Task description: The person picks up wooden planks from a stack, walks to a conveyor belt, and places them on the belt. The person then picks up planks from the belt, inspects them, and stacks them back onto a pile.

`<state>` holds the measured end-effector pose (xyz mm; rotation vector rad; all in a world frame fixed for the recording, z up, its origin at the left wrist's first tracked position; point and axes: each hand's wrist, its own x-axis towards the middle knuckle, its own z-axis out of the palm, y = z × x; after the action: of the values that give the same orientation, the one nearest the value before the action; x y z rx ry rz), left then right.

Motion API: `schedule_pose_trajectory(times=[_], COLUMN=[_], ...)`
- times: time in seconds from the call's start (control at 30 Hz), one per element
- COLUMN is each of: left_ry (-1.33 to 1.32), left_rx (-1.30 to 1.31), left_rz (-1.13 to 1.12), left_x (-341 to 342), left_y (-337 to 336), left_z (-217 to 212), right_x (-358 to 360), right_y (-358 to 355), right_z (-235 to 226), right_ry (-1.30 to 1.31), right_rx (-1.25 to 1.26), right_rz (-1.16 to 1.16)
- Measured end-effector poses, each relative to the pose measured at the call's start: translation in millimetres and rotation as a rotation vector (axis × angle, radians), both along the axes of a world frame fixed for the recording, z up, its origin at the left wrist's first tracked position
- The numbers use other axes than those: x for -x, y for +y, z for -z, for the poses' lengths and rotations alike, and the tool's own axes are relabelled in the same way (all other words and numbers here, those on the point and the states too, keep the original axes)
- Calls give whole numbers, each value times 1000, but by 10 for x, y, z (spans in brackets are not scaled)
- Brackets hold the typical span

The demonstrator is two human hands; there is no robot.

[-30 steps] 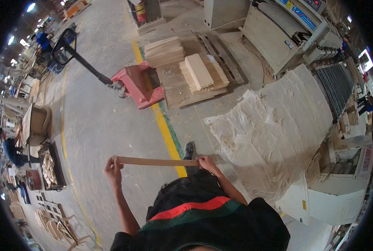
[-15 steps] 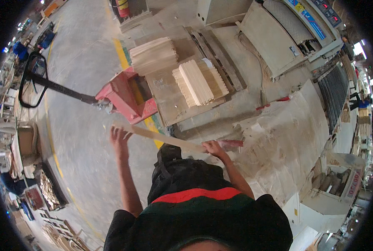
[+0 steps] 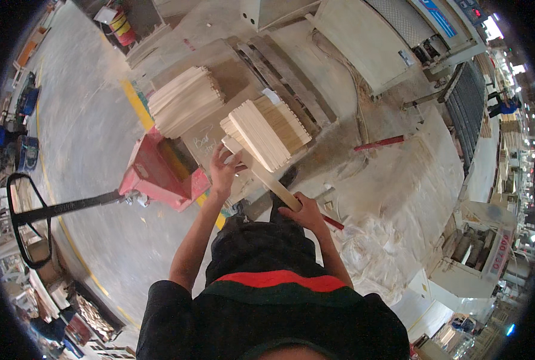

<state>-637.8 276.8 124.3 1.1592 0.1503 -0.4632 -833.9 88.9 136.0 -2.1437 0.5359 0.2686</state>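
A long pale wooden slat (image 3: 270, 179) slants between my two hands, its far end beside the nearer stack of slats (image 3: 260, 133). My right hand (image 3: 304, 212) is closed around the slat's near end. At the far end, my left hand (image 3: 222, 174) holds the slat with bent fingers, which partly hide that end. The stack lies on a brown board (image 3: 202, 144) resting on a pallet. Left of it sits another stack of slats (image 3: 185, 101).
A red pallet jack (image 3: 159, 171) stands under the board, its black handle (image 3: 30, 216) reaching left. Several dark pallet boards (image 3: 279, 84) lie behind the stacks. A large machine (image 3: 369, 45) stands at the far right. Plastic sheeting (image 3: 393, 204) covers floor on the right.
Both hands have carried the slat forward and turned it, bringing its far end up to the nearer stack. My left hand has moved right and away from me. The view has shifted.
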Motion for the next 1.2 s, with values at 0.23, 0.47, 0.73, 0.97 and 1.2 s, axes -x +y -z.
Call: schedule_pose_trajectory(times=[0.23,0.47,0.73,0.97,1.2], left_ry=[227,435,465,374,-365], left_rx=[-105,-336,-573,-739,-1254], left_rz=[163,199,292,408,596], left_x=[-498,-556,-584,-1099,-2901], left_y=[-1038,-1878,-2350,-2259,-2361], left_z=[488,829,1192,2033,3807], right_x=[-553,-1079,-1864,-2534,-2709], right_y=[-1254,-2754,-3693,-3397,-3022], right_z=[712,1394,2802,3826,5087], right_ry=[-6,221,7,22,135], right_rx=[48,88,218,142,5], right_rz=[151,114,56,113,172])
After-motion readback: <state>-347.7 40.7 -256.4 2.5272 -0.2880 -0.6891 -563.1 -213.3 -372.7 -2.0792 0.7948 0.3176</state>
